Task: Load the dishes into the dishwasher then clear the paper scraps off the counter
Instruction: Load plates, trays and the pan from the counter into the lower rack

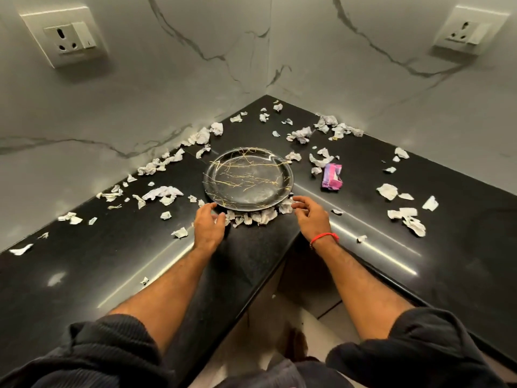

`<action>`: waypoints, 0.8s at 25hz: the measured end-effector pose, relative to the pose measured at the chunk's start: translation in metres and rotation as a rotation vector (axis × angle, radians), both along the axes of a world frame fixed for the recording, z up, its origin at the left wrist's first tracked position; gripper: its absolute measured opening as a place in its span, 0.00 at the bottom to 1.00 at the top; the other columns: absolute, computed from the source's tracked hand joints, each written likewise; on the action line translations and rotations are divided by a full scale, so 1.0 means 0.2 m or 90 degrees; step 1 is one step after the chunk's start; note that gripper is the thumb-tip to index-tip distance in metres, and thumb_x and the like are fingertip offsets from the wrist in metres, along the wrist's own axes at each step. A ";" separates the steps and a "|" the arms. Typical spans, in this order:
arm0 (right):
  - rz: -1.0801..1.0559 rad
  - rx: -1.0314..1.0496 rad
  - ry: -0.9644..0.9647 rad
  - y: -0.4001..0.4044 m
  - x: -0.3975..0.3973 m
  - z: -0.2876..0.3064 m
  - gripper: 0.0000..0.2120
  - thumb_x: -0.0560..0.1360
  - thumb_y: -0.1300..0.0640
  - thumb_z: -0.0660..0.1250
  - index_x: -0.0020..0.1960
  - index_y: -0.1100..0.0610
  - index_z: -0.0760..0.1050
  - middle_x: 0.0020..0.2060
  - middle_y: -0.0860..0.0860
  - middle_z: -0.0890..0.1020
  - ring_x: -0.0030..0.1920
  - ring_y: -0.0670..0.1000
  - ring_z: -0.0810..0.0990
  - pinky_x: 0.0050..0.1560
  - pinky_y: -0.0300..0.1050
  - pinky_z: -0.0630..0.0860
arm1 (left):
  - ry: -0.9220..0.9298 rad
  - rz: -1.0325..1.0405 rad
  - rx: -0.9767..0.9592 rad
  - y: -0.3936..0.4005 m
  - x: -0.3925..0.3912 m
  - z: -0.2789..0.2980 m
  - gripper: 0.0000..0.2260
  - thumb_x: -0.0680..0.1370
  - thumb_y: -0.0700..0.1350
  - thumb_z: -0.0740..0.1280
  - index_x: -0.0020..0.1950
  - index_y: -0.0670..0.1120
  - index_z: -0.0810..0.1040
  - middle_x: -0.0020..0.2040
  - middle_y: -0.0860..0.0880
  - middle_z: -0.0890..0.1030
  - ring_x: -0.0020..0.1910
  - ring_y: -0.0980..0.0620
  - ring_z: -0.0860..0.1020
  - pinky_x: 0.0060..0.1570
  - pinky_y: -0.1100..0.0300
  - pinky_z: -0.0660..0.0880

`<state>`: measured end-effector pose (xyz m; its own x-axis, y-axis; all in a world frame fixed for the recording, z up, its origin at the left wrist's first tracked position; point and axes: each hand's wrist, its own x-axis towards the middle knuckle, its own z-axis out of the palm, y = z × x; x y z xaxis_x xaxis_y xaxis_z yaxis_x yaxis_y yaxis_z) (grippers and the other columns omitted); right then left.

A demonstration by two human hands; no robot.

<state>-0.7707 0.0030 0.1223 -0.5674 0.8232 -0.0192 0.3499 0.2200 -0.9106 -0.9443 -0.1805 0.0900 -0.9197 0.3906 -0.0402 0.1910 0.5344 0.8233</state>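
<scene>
On the black corner counter [363, 219] the gold-veined black plate [248, 179] still waits unloaded amid paper scraps [253, 218] lying everywhere, left hand [208, 225] and right hand [309, 212] loosely spread at its near rim, gripping nothing.

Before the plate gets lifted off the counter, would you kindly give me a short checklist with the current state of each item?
1. Round black plate with gold veining lies flat on the black stone counter: ok.
2. Plate holds nothing: ok.
3. Left hand at the plate's near rim, fingers relaxed, no grip yet: not ok.
4. Right hand beside the rim, holding nothing firmly: not ok.
5. White paper scraps crowd the near rim between the hands: not ok.
6. Dishwasher ready: cannot tell, out of view.
</scene>
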 end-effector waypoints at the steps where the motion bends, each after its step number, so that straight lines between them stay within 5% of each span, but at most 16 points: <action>1: 0.008 -0.003 -0.010 0.04 -0.03 0.00 0.17 0.77 0.67 0.62 0.62 0.55 0.78 0.50 0.51 0.83 0.51 0.49 0.82 0.55 0.41 0.77 | -0.017 0.020 -0.013 0.05 -0.03 -0.01 0.19 0.80 0.44 0.68 0.70 0.41 0.75 0.66 0.42 0.76 0.55 0.46 0.80 0.60 0.58 0.70; 5: 0.101 -0.059 -0.096 0.25 -0.20 -0.05 0.28 0.74 0.62 0.65 0.71 0.44 0.68 0.58 0.45 0.79 0.55 0.46 0.78 0.61 0.45 0.75 | -0.125 0.158 -0.036 0.22 -0.15 -0.01 0.16 0.79 0.53 0.69 0.60 0.43 0.79 0.58 0.43 0.82 0.57 0.41 0.79 0.54 0.53 0.73; 8: 0.169 -0.076 -0.126 0.39 -0.31 -0.19 0.31 0.69 0.53 0.69 0.68 0.35 0.64 0.60 0.44 0.80 0.61 0.49 0.78 0.64 0.56 0.76 | -0.181 0.252 -0.052 0.29 -0.19 0.01 0.21 0.76 0.55 0.73 0.64 0.46 0.76 0.59 0.46 0.82 0.59 0.42 0.78 0.55 0.54 0.72; 12: 0.203 -0.066 -0.149 0.43 -0.37 -0.19 0.36 0.72 0.56 0.71 0.75 0.42 0.59 0.65 0.47 0.76 0.64 0.49 0.73 0.69 0.51 0.70 | -0.182 0.288 -0.088 0.34 -0.21 0.00 0.19 0.74 0.53 0.74 0.61 0.49 0.76 0.54 0.48 0.82 0.52 0.45 0.78 0.49 0.55 0.72; 17: 0.192 -0.088 -0.144 0.49 -0.38 -0.17 0.37 0.72 0.53 0.73 0.75 0.45 0.57 0.64 0.52 0.78 0.65 0.56 0.76 0.67 0.55 0.72 | -0.160 0.311 0.009 0.37 -0.29 0.07 0.16 0.73 0.47 0.72 0.59 0.48 0.76 0.51 0.47 0.83 0.46 0.47 0.81 0.46 0.52 0.79; 20: 0.143 -0.087 -0.113 0.50 -0.38 -0.13 0.36 0.76 0.57 0.70 0.77 0.57 0.56 0.67 0.55 0.74 0.68 0.56 0.72 0.67 0.48 0.67 | -0.184 0.248 0.120 0.35 -0.33 0.16 0.18 0.77 0.42 0.72 0.64 0.47 0.73 0.49 0.45 0.84 0.40 0.46 0.84 0.31 0.54 0.80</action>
<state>-0.8467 0.1035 0.0961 -0.7129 0.6605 -0.2357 0.4623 0.1899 -0.8661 -1.0094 -0.1105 0.1220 -0.9599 0.0459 -0.2767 -0.2428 0.3580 0.9016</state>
